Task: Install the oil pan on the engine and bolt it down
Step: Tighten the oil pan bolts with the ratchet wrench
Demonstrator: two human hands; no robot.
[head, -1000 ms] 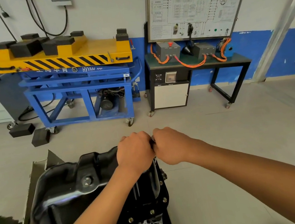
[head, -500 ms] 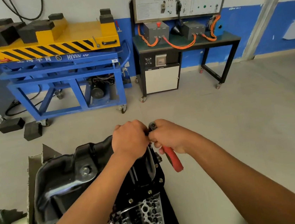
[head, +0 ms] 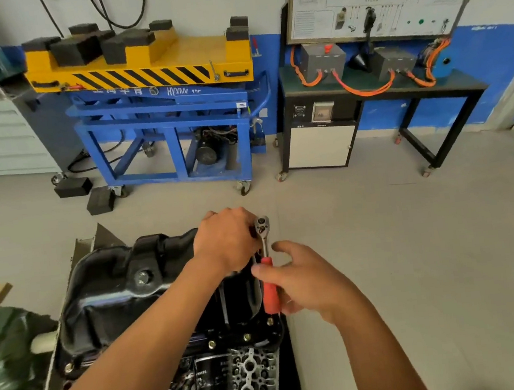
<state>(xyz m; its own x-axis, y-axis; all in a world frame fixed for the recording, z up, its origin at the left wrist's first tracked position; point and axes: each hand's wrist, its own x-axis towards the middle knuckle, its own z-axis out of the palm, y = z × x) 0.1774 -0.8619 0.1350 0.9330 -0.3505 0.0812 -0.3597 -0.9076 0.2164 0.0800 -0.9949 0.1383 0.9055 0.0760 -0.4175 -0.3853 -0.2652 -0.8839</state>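
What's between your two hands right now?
Only the ratchet: its chrome shank runs from the left hand at its head to the right hand on its red handle. Head view.

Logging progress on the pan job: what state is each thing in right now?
oil pan, seated on the engine, sump up.
ratchet, head at the pan's far rim, red handle toward the person.
right hand, grips the ratchet's red handle.
left hand, curled beside the ratchet head; fingertips hidden.
flange bolts, in place along the near edge.
drain plug, fitted in the pan.
cabinet door, closed.
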